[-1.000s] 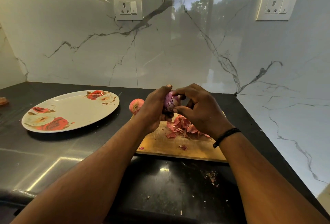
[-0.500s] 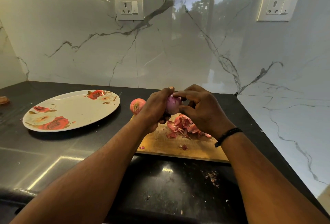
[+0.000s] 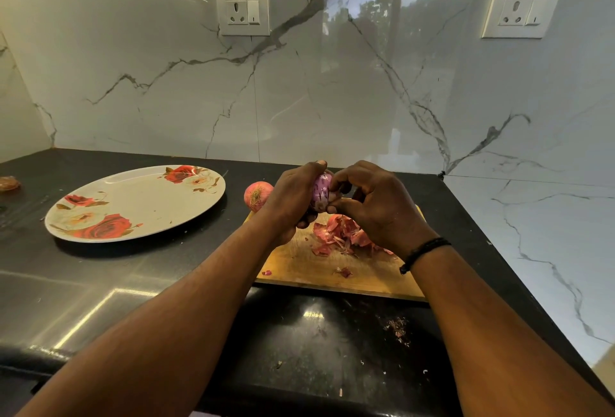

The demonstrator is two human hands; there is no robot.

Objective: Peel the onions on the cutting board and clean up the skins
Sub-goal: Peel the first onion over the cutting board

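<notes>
While gripped: onion (image 3: 321,191), half-peeled.

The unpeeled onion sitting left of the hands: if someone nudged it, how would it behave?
The unpeeled onion looks round, resting by the far left corner of the cutting board, so it would probably roll. Its dry papery skin may slip or flake under fingers. It seems firm, not fragile.

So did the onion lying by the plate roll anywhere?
No. The unpeeled onion keeps its spot at the cutting board's far left corner, beside the flowered plate.
</notes>
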